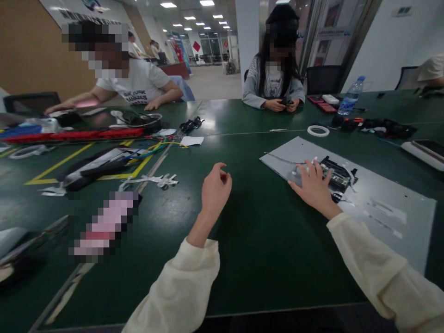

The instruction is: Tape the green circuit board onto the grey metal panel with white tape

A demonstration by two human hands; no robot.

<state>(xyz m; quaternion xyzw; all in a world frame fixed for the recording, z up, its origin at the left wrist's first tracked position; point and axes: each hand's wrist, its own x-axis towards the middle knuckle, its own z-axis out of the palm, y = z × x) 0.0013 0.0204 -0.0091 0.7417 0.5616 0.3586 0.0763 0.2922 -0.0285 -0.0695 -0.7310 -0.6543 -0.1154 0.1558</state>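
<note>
My left hand (215, 190) hovers above the green table (249, 259) near the middle, its fingers loosely curled in and nothing showing in them. On the right, my right hand (314, 187) spreads its fingers over the left side of a black part with a circuit board (336, 176). The fingertips seem to touch it or the wires beside it; the exact contact is hidden. That part lies on a flat grey panel (398, 199), which rests at an angle on the table. A thin cable (280, 158) runs toward the panel's left corner.
A white tape roll (318, 131), a water bottle (352, 95) and black gear (376, 127) sit beyond the panel. On the left are a blurred-out phone-like object (106, 224), crumpled tape strips (161, 180), a black bundle (93, 166) and wires. Two people sit across the table.
</note>
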